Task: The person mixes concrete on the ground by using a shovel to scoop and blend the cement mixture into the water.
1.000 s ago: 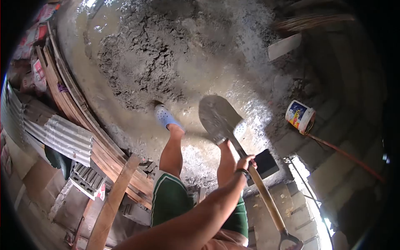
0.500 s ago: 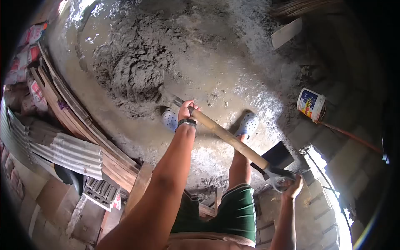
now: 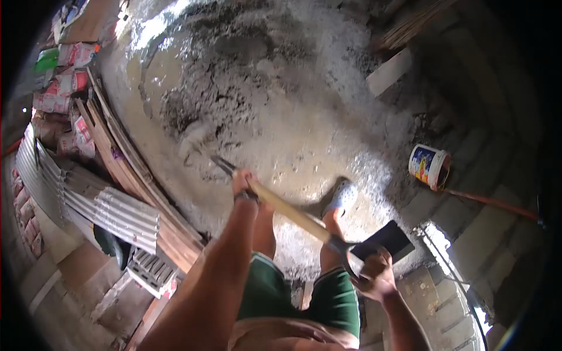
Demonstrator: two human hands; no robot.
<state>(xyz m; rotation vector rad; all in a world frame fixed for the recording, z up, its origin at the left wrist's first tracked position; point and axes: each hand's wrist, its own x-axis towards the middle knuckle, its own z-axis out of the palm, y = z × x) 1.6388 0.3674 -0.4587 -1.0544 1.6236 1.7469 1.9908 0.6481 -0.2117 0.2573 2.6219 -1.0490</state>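
A shovel (image 3: 293, 214) with a wooden shaft slants across the view in front of me. My left hand (image 3: 243, 182) is wrapped round the lower shaft, near the metal socket. At the other end, my right hand (image 3: 377, 274) is closed on the dark handle grip. The shovel's blade end is smeared by motion, at the near left edge of the wet grey cement mix (image 3: 219, 96) spread on the floor. Whether the blade carries any mix I cannot tell.
Long wooden planks (image 3: 126, 169) and corrugated metal sheets (image 3: 108, 207) lie at left, near red-and-white sacks (image 3: 70, 82). A paint bucket (image 3: 428, 167) stands at right. A dark flat plate (image 3: 395, 240) lies beside the handle. One clog (image 3: 344, 196) shows on the wet floor.
The shovel has swung left, its blade end now lower and left of where it was. Both hands have shifted left with it, the right one also nearer my body. The view has shifted slightly.
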